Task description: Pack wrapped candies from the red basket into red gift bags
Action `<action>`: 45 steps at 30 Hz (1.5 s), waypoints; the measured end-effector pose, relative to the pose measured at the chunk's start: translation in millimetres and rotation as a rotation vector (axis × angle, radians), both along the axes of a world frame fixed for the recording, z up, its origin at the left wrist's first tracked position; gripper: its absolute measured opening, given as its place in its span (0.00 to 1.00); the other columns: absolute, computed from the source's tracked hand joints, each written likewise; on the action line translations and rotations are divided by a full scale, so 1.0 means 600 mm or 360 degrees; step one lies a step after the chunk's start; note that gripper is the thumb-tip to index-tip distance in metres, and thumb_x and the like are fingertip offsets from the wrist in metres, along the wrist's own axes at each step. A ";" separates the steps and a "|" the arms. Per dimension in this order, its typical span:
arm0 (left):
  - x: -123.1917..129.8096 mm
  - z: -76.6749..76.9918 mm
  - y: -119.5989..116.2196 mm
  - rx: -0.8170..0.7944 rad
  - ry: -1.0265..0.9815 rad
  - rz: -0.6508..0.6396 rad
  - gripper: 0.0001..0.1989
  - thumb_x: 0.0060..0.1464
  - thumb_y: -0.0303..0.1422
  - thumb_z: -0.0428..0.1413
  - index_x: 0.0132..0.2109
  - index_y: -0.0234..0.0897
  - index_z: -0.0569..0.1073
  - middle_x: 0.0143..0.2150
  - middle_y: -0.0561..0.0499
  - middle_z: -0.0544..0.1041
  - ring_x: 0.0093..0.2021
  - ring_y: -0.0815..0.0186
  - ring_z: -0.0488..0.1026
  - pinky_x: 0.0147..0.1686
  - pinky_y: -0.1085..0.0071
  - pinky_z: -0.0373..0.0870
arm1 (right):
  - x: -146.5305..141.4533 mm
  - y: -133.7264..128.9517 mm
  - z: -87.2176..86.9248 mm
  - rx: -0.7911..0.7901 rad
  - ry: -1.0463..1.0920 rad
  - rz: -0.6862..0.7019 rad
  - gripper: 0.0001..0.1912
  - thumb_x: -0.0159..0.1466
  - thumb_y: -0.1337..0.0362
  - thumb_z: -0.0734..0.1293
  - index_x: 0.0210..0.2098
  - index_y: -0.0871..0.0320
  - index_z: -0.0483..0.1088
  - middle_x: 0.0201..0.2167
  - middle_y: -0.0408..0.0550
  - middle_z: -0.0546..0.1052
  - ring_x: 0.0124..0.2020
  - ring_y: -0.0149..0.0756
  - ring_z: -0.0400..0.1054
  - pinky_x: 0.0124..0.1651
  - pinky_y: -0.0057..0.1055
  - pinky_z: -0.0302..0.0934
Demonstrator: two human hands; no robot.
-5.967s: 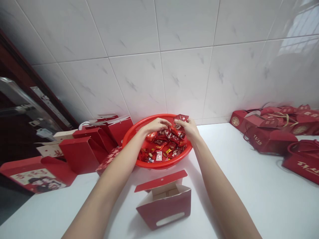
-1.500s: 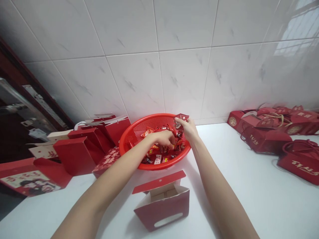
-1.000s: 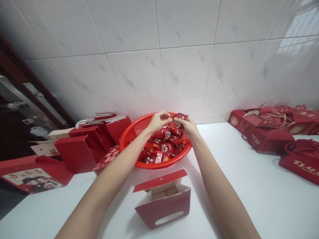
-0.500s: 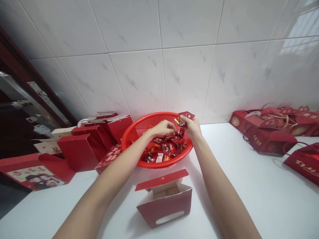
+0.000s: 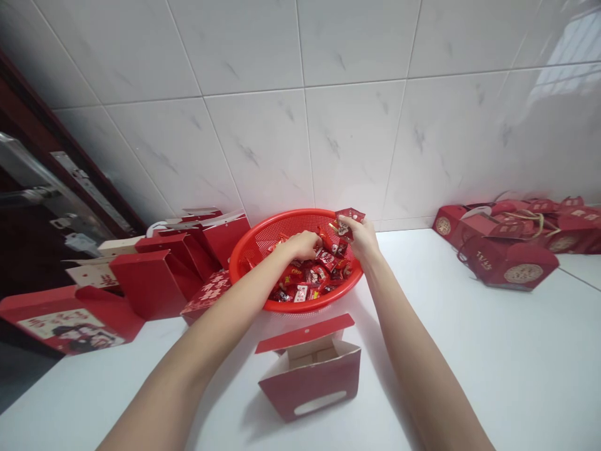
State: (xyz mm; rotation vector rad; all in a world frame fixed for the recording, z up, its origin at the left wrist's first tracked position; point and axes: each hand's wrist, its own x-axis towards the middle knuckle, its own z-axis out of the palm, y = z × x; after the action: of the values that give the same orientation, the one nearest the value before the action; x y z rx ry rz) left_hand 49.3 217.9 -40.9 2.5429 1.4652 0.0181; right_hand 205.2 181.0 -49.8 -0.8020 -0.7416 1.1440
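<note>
A red plastic basket (image 5: 244, 250) holds many wrapped candies (image 5: 317, 274) in red and dark wrappers. My left hand (image 5: 305, 245) reaches into it with fingers bent down among the candies; what the fingertips hold, if anything, is hidden. Over the basket's right rim, my right hand (image 5: 359, 233) pinches red wrapped candies (image 5: 346, 227), with a bit of gold showing below. In front of the basket stands a red paper box (image 5: 314, 383), its flap folded back and its top open.
Red boxes and bags (image 5: 154, 282) stand at the left, some with lids up. Several closed red boxes (image 5: 511, 263) with cords lie at the right by the tiled wall (image 5: 352, 144). A dark door frame (image 5: 79, 169) is at far left.
My left hand has moved slightly left and its fingers have gone down into the candies. My right hand stays over the rim. A red box at the far right is no longer in view.
</note>
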 end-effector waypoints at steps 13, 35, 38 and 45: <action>0.012 -0.015 0.001 -0.0102 -0.0372 -0.0196 0.19 0.37 0.28 0.66 0.41 0.41 0.81 0.40 0.49 0.81 0.47 0.51 0.76 0.46 0.69 0.67 | 0.002 -0.004 0.000 0.0022 0.0001 0.0119 0.09 0.46 0.67 0.75 0.24 0.58 0.71 0.21 0.40 0.74 0.25 0.32 0.69 0.32 0.31 0.68; -0.008 0.021 0.009 -0.0023 -0.1281 0.0036 0.17 0.38 0.45 0.65 0.27 0.34 0.75 0.24 0.54 0.72 0.27 0.69 0.64 0.29 0.71 0.58 | 0.003 0.011 -0.010 0.0113 0.0043 -0.0018 0.06 0.45 0.69 0.73 0.22 0.58 0.71 0.18 0.39 0.75 0.22 0.30 0.67 0.27 0.27 0.63; -0.008 0.023 0.007 -0.0115 -0.1378 -0.0017 0.20 0.36 0.47 0.67 0.25 0.34 0.73 0.23 0.55 0.69 0.25 0.70 0.63 0.29 0.71 0.58 | 0.004 0.008 -0.008 0.0073 0.0045 -0.0004 0.06 0.46 0.68 0.74 0.23 0.58 0.72 0.19 0.40 0.75 0.23 0.31 0.68 0.26 0.27 0.63; -0.011 0.021 0.011 -0.0255 -0.1410 -0.0054 0.21 0.38 0.47 0.68 0.28 0.34 0.73 0.24 0.54 0.72 0.27 0.68 0.67 0.31 0.70 0.62 | 0.003 0.001 -0.002 0.0048 0.0068 0.0091 0.08 0.45 0.67 0.74 0.24 0.58 0.72 0.23 0.42 0.77 0.28 0.36 0.72 0.33 0.33 0.70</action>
State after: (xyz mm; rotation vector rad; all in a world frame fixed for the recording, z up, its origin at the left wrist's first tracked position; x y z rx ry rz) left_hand 42.6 224.6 -28.3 1.9822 0.9973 0.8573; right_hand 206.7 181.6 -50.8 -0.7327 -0.7487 1.1949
